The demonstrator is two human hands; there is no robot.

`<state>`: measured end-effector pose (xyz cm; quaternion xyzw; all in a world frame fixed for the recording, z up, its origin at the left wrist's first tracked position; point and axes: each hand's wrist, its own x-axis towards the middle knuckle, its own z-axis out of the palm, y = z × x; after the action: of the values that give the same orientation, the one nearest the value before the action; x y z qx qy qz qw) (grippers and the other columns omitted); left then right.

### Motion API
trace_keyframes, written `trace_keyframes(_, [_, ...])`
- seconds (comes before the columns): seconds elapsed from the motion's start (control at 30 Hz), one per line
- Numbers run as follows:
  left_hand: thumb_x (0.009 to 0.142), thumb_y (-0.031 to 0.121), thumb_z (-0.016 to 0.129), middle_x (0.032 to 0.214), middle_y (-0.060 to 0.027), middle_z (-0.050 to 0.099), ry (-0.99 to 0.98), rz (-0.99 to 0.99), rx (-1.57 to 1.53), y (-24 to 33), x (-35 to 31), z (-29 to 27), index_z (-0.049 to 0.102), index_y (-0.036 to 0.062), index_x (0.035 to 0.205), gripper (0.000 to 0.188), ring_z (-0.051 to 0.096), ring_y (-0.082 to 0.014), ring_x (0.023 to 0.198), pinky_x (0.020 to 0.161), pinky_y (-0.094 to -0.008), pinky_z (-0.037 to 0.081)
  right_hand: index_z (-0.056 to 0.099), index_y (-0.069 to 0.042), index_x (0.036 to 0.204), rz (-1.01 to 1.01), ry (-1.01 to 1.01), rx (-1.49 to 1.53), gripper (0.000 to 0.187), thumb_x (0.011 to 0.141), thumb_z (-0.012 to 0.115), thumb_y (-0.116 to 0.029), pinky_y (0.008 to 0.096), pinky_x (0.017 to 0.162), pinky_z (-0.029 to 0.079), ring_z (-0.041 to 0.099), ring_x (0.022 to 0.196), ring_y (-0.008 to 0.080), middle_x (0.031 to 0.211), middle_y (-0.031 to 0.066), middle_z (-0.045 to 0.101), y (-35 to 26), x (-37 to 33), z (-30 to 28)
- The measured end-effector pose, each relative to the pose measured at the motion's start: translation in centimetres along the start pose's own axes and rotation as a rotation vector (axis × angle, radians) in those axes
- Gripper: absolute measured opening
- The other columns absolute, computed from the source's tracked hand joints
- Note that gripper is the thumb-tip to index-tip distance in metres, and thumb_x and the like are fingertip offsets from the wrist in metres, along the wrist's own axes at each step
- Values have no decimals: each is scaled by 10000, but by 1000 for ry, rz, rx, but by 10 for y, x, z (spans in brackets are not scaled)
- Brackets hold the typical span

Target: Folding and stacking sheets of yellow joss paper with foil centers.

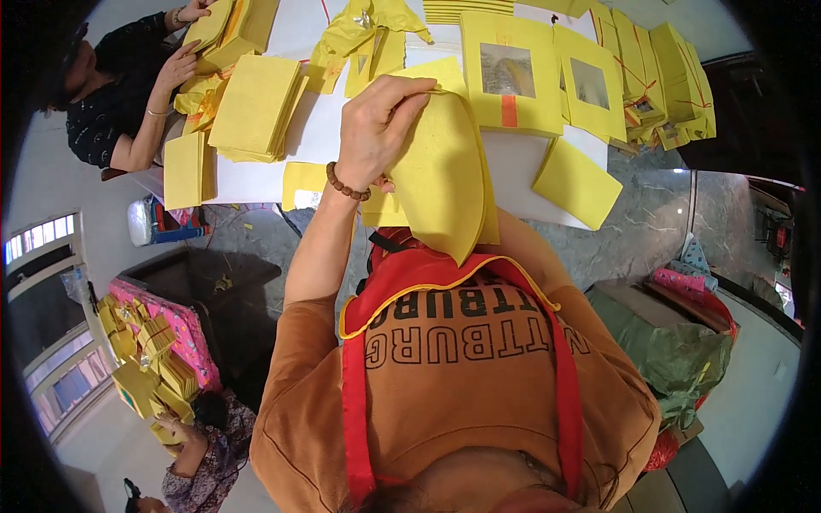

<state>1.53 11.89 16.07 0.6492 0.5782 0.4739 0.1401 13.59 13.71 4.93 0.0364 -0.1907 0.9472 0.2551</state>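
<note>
A folded yellow paper sheet (pixel 445 171) hangs in front of my chest, its lower end curving to a point. My left hand (pixel 380 124), with a beaded bracelet on the wrist, pinches the sheet's top edge between thumb and fingers, so it is closed. Only my right forearm (pixel 532 250) shows, running behind the paper; my right hand is mostly or wholly hidden there. A small fingertip shows at the sheet's left edge, and I cannot tell whose hand it belongs to. More yellow paper (pixel 382 209) lies on the table just below my left hand.
A thick yellow stack (pixel 256 107) lies left on the white table (pixel 522 167). Yellow packs with pictured squares (pixel 505 111) lie beyond, and a loose yellow pack (pixel 578 182) overhangs the near right edge. A co-worker's hand (pixel 178 67) handles papers at far left; another person sits lower left.
</note>
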Motion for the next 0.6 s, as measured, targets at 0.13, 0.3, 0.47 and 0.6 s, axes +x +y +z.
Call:
trace_keyframes(0.13, [755, 45, 595, 743, -90, 601, 55, -9, -37, 2, -1, 3, 630, 33, 874, 125, 577, -184, 623, 546, -260, 447, 311, -60, 1285, 8, -7, 8, 572, 854, 450, -409, 335, 664, 502, 569, 823, 289, 1158, 196, 438, 0, 3, -1])
trace_keyframes(0.3, [752, 33, 592, 724, -89, 595, 54, 6, -9, 1, -1, 2, 622, 25, 844, 98, 575, -181, 619, 541, -255, 443, 311, -60, 1285, 24, -18, 20, 572, 854, 450, -410, 335, 660, 503, 570, 820, 290, 1160, 195, 437, -2, 1, -1])
trace_keyframes(0.47, [748, 12, 576, 766, -77, 585, 55, 18, -17, -1, -2, -1, 613, 26, 830, 92, 563, -160, 634, 555, -252, 443, 310, -60, 1285, 35, -27, 32, 573, 854, 450, -411, 336, 657, 504, 571, 817, 291, 1163, 195, 435, 1, 4, 1])
trace_keyframes(0.6, [754, 6, 545, 905, -59, 578, 112, 2, -178, -11, -4, -6, 574, 22, 860, 111, 522, -108, 668, 581, -228, 428, 310, -60, 1285, 44, -33, 41, 573, 854, 450, -411, 336, 654, 505, 572, 815, 292, 1164, 195, 434, 0, 5, -1])
